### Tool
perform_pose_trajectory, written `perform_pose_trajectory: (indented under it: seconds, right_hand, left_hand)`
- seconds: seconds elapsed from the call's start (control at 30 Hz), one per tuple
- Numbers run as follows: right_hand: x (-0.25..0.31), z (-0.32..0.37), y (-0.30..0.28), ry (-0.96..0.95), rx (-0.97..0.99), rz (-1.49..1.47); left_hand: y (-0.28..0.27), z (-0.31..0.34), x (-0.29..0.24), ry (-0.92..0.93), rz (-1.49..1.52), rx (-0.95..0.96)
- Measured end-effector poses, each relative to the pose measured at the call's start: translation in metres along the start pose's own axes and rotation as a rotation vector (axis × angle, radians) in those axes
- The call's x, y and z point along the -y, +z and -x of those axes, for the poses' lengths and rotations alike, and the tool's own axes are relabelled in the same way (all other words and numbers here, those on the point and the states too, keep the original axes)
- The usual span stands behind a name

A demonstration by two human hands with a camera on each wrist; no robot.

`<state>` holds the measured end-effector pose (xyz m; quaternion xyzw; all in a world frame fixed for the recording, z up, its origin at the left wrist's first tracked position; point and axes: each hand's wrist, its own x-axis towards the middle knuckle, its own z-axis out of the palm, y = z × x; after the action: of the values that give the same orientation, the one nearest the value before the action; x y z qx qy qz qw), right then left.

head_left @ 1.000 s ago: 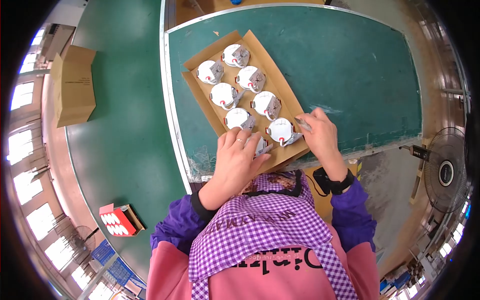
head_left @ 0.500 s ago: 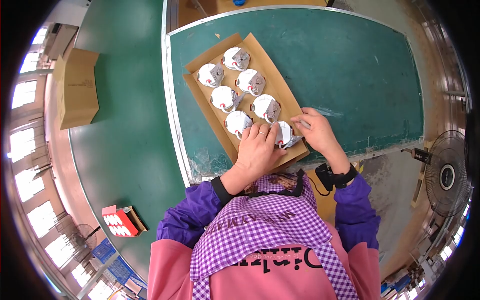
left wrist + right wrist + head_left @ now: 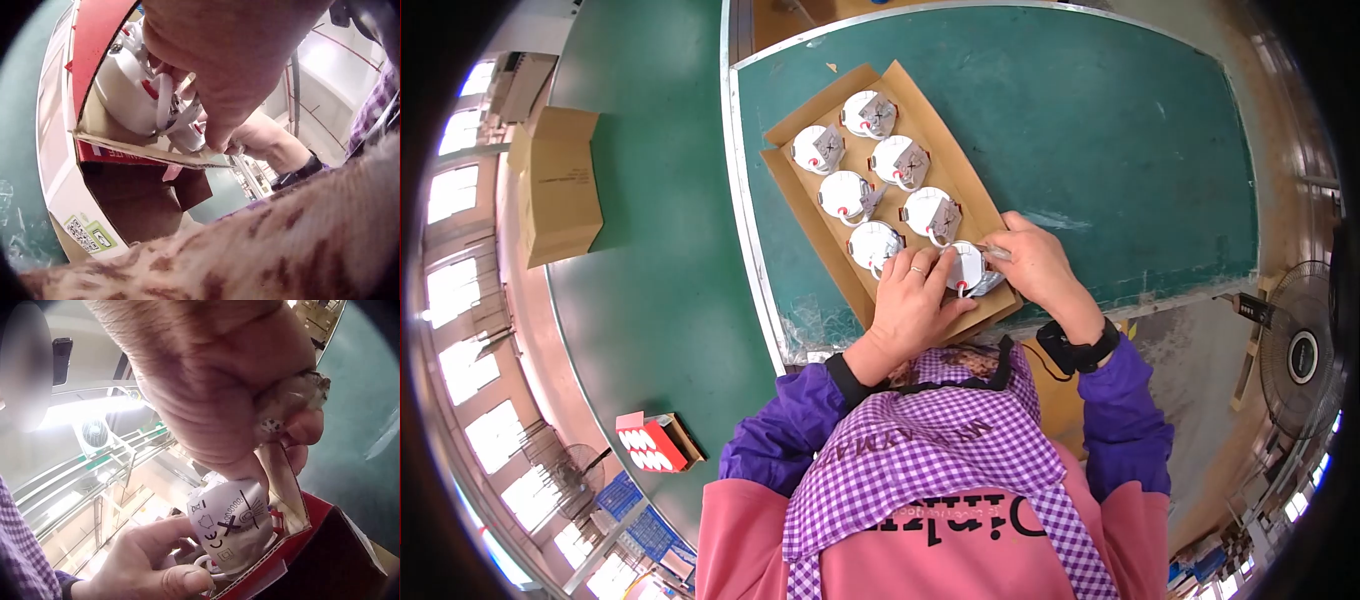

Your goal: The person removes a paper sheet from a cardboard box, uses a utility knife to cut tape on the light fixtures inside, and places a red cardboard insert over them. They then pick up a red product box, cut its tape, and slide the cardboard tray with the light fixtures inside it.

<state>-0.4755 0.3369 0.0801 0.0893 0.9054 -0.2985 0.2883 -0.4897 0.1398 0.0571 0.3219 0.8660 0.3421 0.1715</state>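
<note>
An open cardboard box [image 3: 852, 268] holds several white round units with printed grey tags. My left hand [image 3: 912, 303] grips the lower right unit [image 3: 966, 267], index finger at its upper left and thumb below. In the right wrist view, this left hand [image 3: 140, 562] lies beside the printed tag [image 3: 228, 522]. My right hand [image 3: 1045, 268] pinches a small translucent piece [image 3: 294, 400] at the box's right edge, close to the same unit. White units [image 3: 128, 90] with red parts show under my left hand [image 3: 231, 56] in the left wrist view.
The box lies on a green table [image 3: 1100, 130]. Across the metal edging, another green surface [image 3: 665, 250] carries a brown carton [image 3: 563, 190] and a red box [image 3: 655, 446] of white round things. A black fan [image 3: 1302, 355] stands at the right.
My left hand has moved right from the lower left unit to the lower right one. My right hand has come slightly down, still pinching the small piece.
</note>
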Motion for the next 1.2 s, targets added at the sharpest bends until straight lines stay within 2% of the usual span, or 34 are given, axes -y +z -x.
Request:
perform_pose_trajectory:
  seconds: [0.3,1.2]
  right_hand:
    - [-0.006,-0.012,-0.008,-0.192,0.046,0.069]
    - [-0.009,-0.022,-0.009,-0.201,0.057,0.109]
  left_hand:
    - [-0.003,0.000,0.001,0.004,0.023,-0.029]
    - [0.001,-0.005,0.003,-0.003,-0.010,0.012]
